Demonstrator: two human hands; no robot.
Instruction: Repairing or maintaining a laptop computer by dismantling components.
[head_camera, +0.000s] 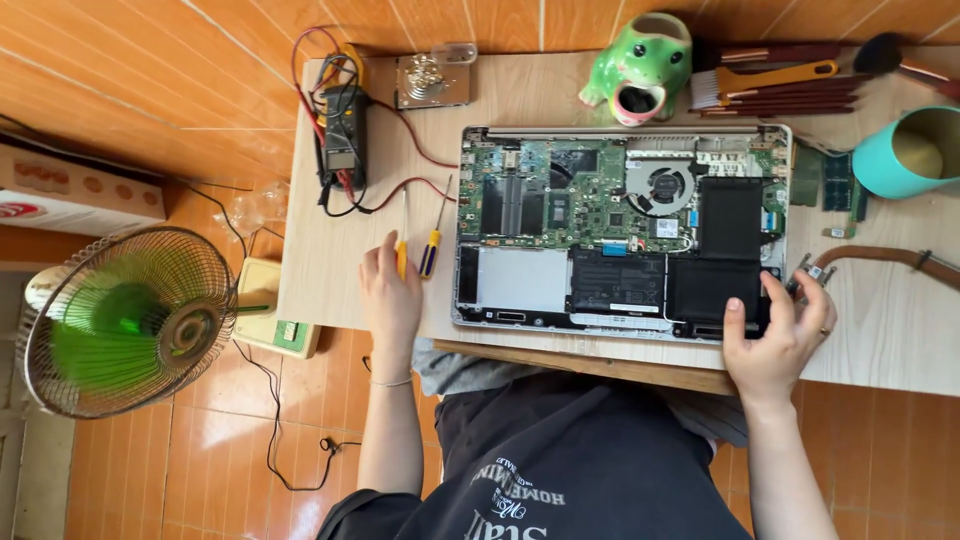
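Lying bottom-up, cover off, across the wooden table (560, 95): an opened laptop (620, 228), likely stiff, fairly heavy, fragile over the bare green circuit board (560, 190), so best taken by the silver edges. Resting at its near right corner, on the black battery (715, 270): right hand (775, 335), fingers loosely curled, gripping nothing for certain. Reaching well left of it: left hand (390, 300), fingertips closing on a slim yellow-handled screwdriver (403, 250), light, rigid, easy to roll; a second screwdriver (432, 245) lying just beside.
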